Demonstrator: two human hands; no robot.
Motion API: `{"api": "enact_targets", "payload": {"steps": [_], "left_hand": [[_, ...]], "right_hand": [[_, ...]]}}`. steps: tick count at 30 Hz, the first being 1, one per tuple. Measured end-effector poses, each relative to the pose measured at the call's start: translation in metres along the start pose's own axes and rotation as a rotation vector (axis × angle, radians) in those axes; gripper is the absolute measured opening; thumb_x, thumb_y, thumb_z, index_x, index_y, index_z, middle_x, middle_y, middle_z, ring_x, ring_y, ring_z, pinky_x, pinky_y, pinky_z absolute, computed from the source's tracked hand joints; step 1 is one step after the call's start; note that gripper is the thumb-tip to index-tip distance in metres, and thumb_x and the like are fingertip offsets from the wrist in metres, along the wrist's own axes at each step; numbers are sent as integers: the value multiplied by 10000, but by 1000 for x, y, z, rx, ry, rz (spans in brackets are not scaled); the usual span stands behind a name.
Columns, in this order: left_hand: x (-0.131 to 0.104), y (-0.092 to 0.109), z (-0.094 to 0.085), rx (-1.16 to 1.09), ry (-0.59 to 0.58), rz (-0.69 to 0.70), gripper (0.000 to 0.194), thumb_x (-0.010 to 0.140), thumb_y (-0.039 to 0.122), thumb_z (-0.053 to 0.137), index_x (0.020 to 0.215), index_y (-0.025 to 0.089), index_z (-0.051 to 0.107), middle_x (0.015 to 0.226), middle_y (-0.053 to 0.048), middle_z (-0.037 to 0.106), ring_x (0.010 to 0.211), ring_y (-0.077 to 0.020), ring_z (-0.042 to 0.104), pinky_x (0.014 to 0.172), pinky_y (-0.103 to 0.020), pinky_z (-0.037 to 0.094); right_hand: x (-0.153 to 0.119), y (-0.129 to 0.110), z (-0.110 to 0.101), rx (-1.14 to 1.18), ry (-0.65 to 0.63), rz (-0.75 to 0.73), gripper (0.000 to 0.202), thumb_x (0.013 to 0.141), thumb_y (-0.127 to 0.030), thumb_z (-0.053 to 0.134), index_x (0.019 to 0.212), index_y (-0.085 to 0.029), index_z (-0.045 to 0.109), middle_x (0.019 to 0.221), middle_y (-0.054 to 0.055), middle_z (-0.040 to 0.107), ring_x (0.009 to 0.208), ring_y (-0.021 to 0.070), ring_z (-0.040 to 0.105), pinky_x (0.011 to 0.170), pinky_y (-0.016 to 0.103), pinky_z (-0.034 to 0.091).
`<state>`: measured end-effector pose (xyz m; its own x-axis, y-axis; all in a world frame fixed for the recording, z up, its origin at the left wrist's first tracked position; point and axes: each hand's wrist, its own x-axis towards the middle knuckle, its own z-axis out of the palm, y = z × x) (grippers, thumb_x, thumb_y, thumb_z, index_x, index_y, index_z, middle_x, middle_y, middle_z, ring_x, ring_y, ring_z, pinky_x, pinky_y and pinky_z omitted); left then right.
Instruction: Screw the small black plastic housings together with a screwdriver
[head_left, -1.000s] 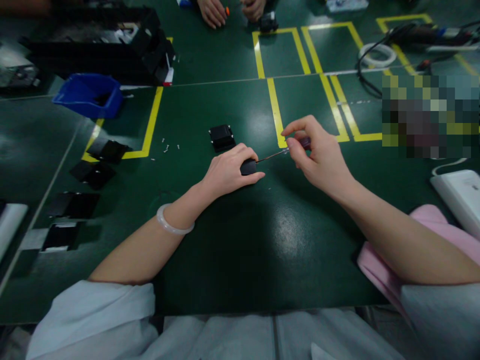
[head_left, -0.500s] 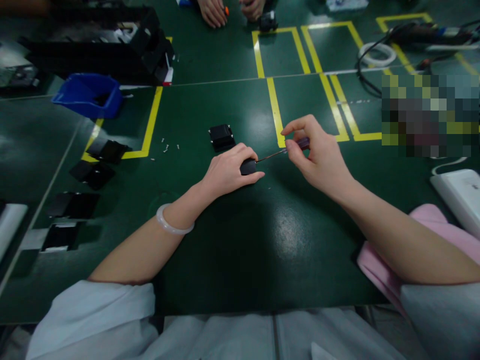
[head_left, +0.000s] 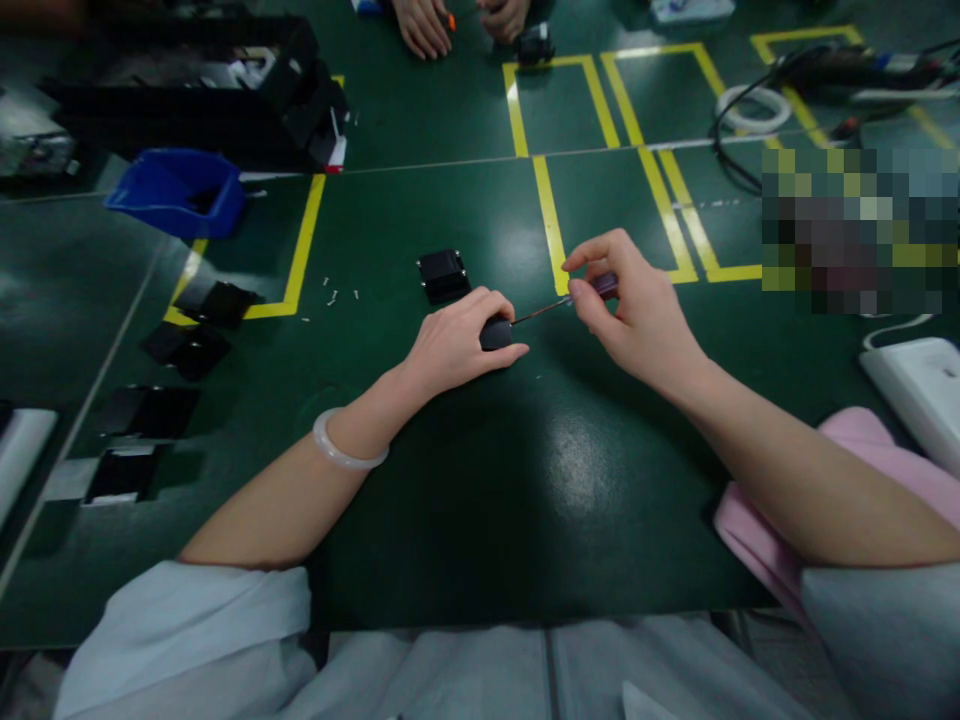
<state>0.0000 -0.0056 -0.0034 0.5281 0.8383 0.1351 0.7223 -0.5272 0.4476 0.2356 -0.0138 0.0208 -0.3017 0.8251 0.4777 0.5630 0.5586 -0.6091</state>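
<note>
My left hand grips a small black block-like part against the green table, thumb on its near side and fingers over its far side. My right hand is closed around the purple handle of a screwdriver, whose thin shaft points left. Its tip meets the right end of the black part; the exact contact point is too small to make out. Just beyond my left hand lies a second black part with small silvery screws at its edges. Several loose screws are scattered to its left.
More black parts line the left side, near a blue bin and a black crate. A pink cloth and a white device lie at right. Across the table are another person's hands. Yellow tape marks the tabletop.
</note>
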Motion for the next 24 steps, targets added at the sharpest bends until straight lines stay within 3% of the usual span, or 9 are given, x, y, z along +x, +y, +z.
{"api": "enact_targets", "payload": {"steps": [8,14,21,24], "left_hand": [[0,0,0,0,1,3,393,888,559,633,1065,209,616,1110,-41,660,988,-217,632,743,-301,433],[1,0,0,7,1,3,390,888,556,637,1059,206,610,1099,-38,656,981,-216,632,739,-302,429],[0,1,0,-3,-7,-1,389,888,563,622,1053,211,610,1095,-44,657,990,-222,631,763,-312,444],[0,1,-1,-4,-12,-6,402,886,579,614,1055,215,613,1097,-46,659,989,-225,630,760,-312,446]], "right_hand": [[1,0,0,13,5,20,56,978,-281,530,958,-230,536,686,-60,542,532,83,516,579,283,403],[0,0,2,34,11,-6,122,949,-213,520,1069,-222,538,705,-64,520,556,90,547,602,284,439],[0,1,1,4,13,30,68,967,-290,538,930,-235,526,690,-56,535,531,87,516,566,283,403],[0,1,1,2,10,17,44,959,-257,517,998,-239,525,727,-49,551,566,97,545,603,292,439]]}}
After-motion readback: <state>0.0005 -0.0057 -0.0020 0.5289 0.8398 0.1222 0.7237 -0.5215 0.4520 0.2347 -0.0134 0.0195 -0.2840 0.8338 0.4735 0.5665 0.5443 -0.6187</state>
